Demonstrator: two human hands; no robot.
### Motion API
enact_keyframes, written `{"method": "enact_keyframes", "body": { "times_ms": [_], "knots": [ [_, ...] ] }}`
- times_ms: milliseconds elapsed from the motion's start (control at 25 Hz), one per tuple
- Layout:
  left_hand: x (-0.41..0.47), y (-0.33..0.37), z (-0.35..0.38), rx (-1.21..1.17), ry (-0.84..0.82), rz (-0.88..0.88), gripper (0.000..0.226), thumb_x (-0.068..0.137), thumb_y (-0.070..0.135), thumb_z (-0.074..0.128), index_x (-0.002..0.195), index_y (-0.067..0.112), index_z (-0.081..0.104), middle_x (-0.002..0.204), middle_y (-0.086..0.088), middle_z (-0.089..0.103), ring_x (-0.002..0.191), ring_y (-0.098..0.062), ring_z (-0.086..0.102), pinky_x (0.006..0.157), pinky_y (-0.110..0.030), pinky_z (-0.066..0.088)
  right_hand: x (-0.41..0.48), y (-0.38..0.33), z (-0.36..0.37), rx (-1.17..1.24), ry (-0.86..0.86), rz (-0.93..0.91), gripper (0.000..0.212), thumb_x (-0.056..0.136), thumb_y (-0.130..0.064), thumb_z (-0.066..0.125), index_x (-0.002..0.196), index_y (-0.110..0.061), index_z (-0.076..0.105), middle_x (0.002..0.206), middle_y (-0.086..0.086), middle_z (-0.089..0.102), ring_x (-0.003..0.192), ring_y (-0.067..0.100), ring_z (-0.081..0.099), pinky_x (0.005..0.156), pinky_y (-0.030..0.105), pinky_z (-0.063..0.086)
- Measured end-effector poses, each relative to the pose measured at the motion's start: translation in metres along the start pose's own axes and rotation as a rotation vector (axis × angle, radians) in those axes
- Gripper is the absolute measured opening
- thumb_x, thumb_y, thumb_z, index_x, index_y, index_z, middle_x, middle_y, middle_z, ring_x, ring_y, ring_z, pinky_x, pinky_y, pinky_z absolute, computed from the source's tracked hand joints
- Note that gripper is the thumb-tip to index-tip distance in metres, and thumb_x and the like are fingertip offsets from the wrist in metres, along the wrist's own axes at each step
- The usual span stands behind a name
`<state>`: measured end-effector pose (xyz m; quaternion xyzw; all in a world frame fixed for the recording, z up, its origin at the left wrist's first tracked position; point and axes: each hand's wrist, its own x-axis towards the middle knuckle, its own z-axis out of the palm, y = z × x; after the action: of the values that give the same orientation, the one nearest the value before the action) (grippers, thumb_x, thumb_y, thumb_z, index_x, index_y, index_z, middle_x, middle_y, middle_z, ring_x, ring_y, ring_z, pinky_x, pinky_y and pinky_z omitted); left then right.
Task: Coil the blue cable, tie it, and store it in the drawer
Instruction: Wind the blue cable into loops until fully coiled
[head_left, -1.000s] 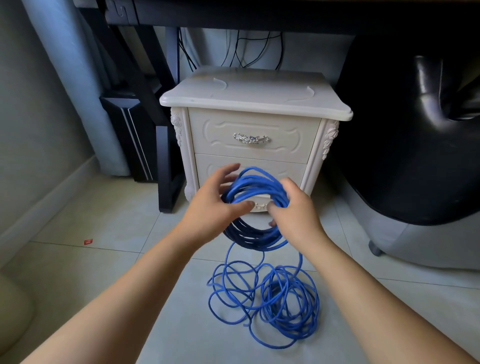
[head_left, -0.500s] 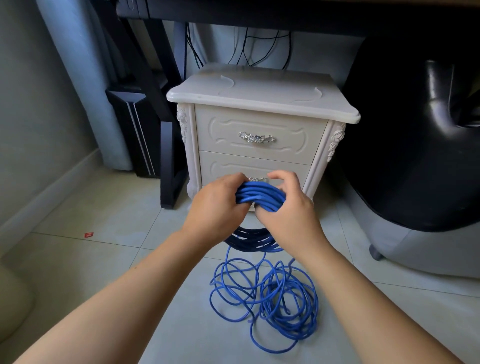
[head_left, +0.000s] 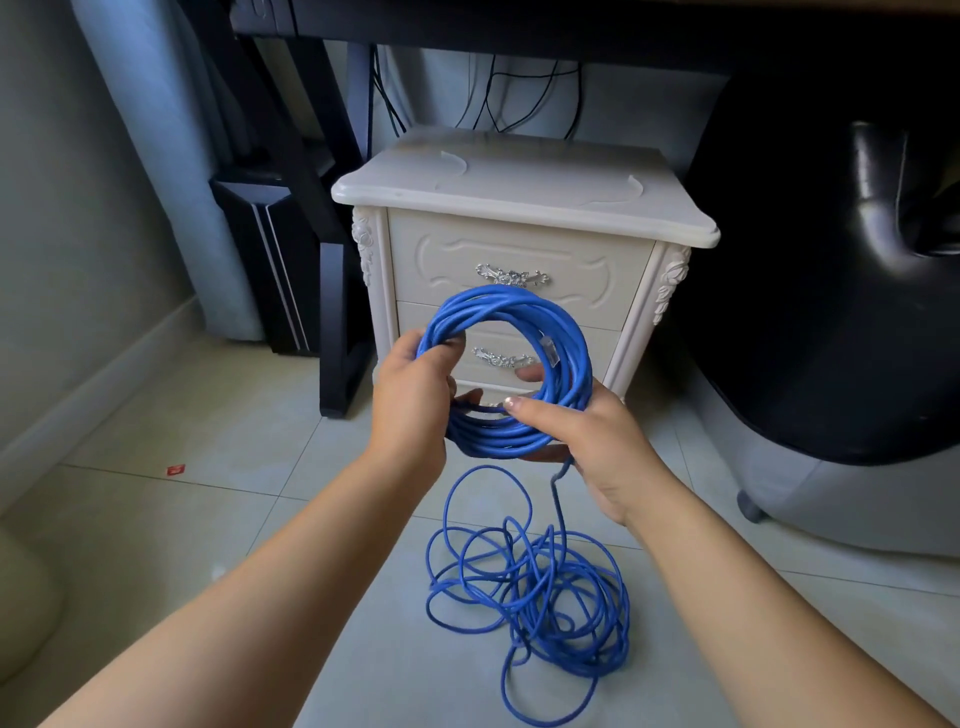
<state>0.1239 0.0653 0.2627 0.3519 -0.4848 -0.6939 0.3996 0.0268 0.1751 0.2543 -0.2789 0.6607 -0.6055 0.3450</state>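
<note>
left hand (head_left: 410, 395) grips coil's left rim; right hand (head_left: 587, 441) pinches its lower right | cable (head_left: 511, 374) coil held before shut drawers (head_left: 519, 265); slack heaped on floor (head_left: 208, 519) between forearms; cabinet (head_left: 519, 182) edge just behind

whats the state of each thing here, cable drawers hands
blue cable, partly wound into a ring held up by both hands, not tied
loose cable, tangled on the floor, not yet coiled
top drawer, shut
bottom drawer, shut
left hand, grips the ring's left side
right hand, grips the ring's lower right
</note>
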Motion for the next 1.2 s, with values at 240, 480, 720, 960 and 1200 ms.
{"method": "enact_keyframes", "body": {
  "times_ms": [240,480,720,960,1200],
  "knots": [
    [-0.004,-0.008,-0.002,0.301,-0.243,-0.071,0.020,0.090,0.032,0.066,0.079,0.017,0.060,0.065,0.003,0.057,0.063,-0.015,0.053,0.070,-0.034,0.039,0.000,-0.011,-0.004,0.203,0.129,-0.055,0.013,0.093,0.001,0.055,0.090,-0.012,0.056,0.054,0.008,0.042,0.055,0.016,0.068,0.064,0.035,0.052],
    [-0.002,0.003,-0.015,0.529,-0.383,0.118,0.063,0.080,0.019,0.079,0.134,0.032,0.050,0.114,0.011,0.064,0.101,-0.001,0.063,0.084,-0.014,0.046,0.007,-0.006,-0.011,-0.289,0.109,-0.179,0.021,0.087,0.003,0.054,0.093,-0.016,0.061,0.046,-0.004,0.050,0.049,0.014,0.059,0.058,0.029,0.048],
    [-0.004,0.008,-0.025,0.919,-0.600,0.560,0.090,0.075,0.016,0.078,0.149,0.036,0.031,0.141,0.011,0.041,0.131,0.001,0.036,0.100,0.001,0.021,0.004,-0.011,-0.013,-0.681,-0.010,-0.197,0.030,0.083,-0.001,0.055,0.074,-0.029,0.051,0.064,-0.002,0.054,0.056,0.015,0.055,0.058,0.030,0.047],
    [-0.001,-0.003,-0.023,1.160,-0.587,0.484,0.065,0.075,0.016,0.073,0.135,0.028,0.051,0.113,0.012,0.053,0.098,-0.005,0.049,0.080,-0.005,0.033,-0.001,-0.004,0.002,-0.912,-0.143,-0.274,0.023,0.082,-0.007,0.057,0.079,-0.029,0.050,0.070,-0.006,0.054,0.068,0.019,0.050,0.062,0.031,0.041],
    [-0.004,-0.004,-0.016,1.057,-0.421,0.552,0.015,0.082,0.011,0.061,0.077,0.019,0.049,0.062,0.007,0.050,0.059,-0.012,0.045,0.055,-0.031,0.033,-0.003,-0.012,-0.002,-0.697,0.008,-0.243,0.021,0.076,-0.015,0.067,0.084,-0.030,0.054,0.072,-0.005,0.062,0.063,0.014,0.056,0.060,0.025,0.045]
  ]
}}
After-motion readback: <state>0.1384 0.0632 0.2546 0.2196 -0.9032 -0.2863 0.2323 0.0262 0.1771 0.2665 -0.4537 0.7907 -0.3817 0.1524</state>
